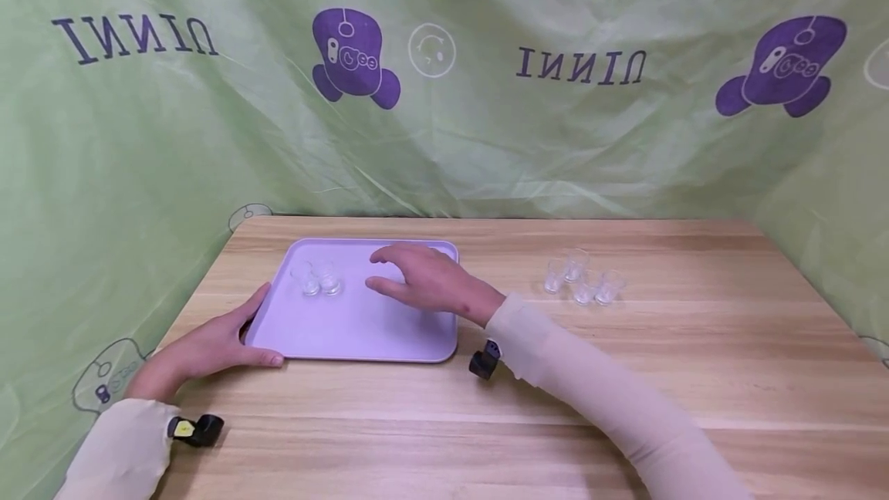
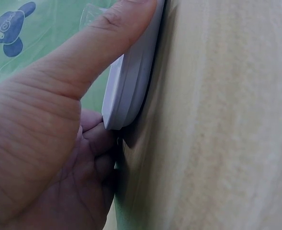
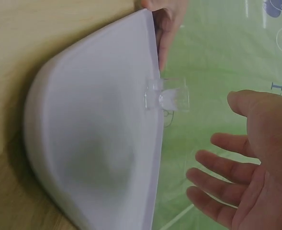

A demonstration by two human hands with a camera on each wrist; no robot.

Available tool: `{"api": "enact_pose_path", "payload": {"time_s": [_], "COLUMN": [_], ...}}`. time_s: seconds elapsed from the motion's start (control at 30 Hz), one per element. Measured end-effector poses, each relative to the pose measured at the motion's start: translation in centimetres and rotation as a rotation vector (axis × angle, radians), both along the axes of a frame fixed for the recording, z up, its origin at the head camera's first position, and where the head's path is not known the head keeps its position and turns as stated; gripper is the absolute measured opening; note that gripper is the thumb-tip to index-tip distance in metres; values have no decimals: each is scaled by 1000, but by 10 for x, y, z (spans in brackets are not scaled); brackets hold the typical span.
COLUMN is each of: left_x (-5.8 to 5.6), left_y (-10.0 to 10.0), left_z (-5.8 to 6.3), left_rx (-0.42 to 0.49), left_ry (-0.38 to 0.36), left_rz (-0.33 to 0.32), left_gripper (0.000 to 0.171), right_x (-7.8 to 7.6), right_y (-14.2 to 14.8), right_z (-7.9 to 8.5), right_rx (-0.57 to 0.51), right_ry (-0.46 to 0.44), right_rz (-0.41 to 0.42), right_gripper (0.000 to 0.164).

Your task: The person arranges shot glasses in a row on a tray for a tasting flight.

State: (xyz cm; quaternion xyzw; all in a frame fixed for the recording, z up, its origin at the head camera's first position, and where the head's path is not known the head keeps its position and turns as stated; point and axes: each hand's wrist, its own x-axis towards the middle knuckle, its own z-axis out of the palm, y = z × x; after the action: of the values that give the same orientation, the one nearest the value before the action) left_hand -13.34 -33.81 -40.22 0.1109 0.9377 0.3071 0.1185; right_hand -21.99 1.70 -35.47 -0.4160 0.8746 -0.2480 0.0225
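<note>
A pale lilac tray (image 1: 389,334) lies on the wooden table, left of the middle. My left hand (image 1: 211,346) holds its near left corner, thumb along the front rim and fingers at the left side. In the left wrist view the tray's corner (image 2: 126,91) sits between thumb and fingers. Two small clear glasses (image 1: 329,280) stand side by side on the tray's left part. My right hand (image 1: 437,284) hovers over the tray's right part, fingers spread and nothing in them. The right wrist view shows that hand (image 3: 246,163) apart from the glasses (image 3: 167,98).
Several more clear small glasses (image 1: 554,278) stand close together on the table (image 1: 667,376), right of the tray. A green printed curtain (image 1: 472,153) hangs behind the table and along its sides.
</note>
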Motion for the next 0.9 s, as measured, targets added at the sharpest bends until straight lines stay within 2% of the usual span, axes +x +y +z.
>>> {"api": "enact_pose_path", "payload": {"time_s": [0.23, 0.47, 0.7, 0.9], "left_x": [0, 0, 1, 1], "left_y": [1, 1, 2, 2], "left_z": [0, 1, 0, -1], "left_rx": [-18, -2, -14, -12], "left_ry": [3, -5, -2, 10], "left_rz": [-1, 7, 9, 2], "left_gripper": [127, 126, 127, 127], "right_x": [12, 21, 31, 40], "right_y": [23, 46, 71, 93], "right_z": [-3, 1, 1, 1], "right_rx": [-6, -10, -13, 11], "right_ry": [56, 55, -4, 37], "right_rz": [24, 11, 25, 32], "right_gripper": [46, 43, 45, 43]}}
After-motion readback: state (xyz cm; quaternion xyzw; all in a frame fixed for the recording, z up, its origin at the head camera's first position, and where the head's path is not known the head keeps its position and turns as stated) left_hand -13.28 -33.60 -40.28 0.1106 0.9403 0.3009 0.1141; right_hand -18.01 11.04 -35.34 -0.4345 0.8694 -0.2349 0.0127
